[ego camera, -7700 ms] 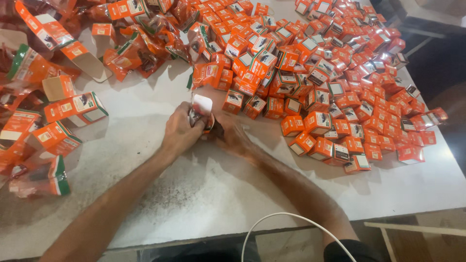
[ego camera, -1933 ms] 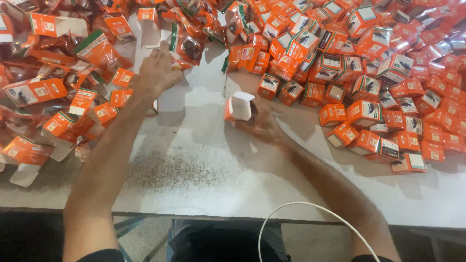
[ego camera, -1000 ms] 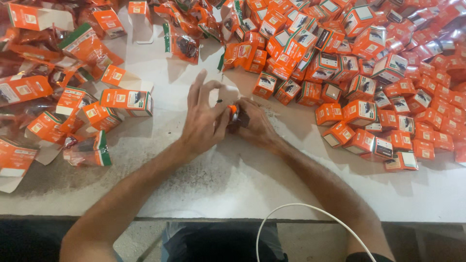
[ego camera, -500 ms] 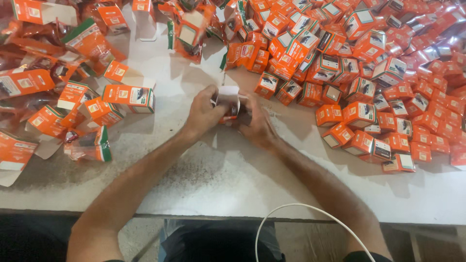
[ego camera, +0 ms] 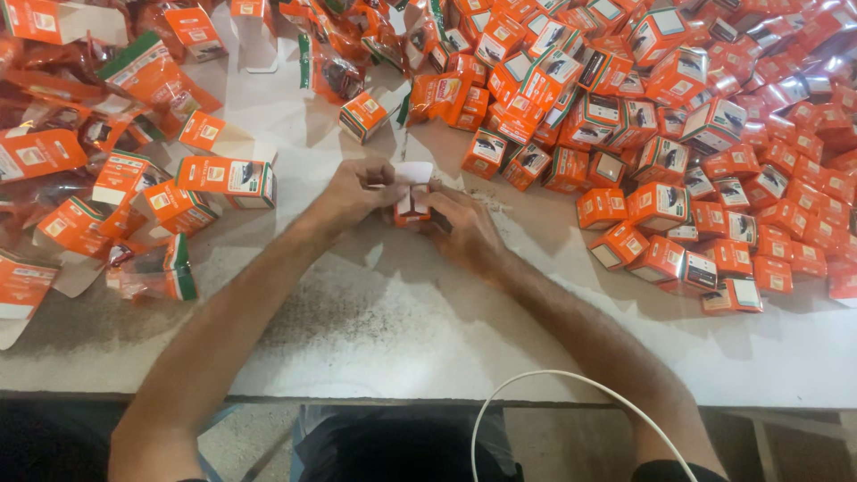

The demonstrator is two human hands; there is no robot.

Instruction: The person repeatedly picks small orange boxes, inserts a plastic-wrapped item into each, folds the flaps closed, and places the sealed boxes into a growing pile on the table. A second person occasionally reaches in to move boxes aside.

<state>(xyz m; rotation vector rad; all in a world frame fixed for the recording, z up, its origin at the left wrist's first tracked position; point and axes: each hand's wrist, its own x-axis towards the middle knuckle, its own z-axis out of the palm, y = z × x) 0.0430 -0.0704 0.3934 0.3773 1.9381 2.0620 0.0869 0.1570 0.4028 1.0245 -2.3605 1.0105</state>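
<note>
A small orange carton (ego camera: 412,198) with its white flaps open stood on the tabletop (ego camera: 428,330) between both hands. To its right lay a big heap of closed orange cartons (ego camera: 714,134), cube-shaped, some with white or black panels. On the left were flattened orange sleeves with green edges (ego camera: 134,80) and 1 longer orange box (ego camera: 228,178) lying apart.

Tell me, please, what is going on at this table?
A person holds a small orange box between the left hand and right hand, its white top flap open. Closed boxes are heaped to the right on the white table; flat, unfolded cartons lie to the left.
</note>
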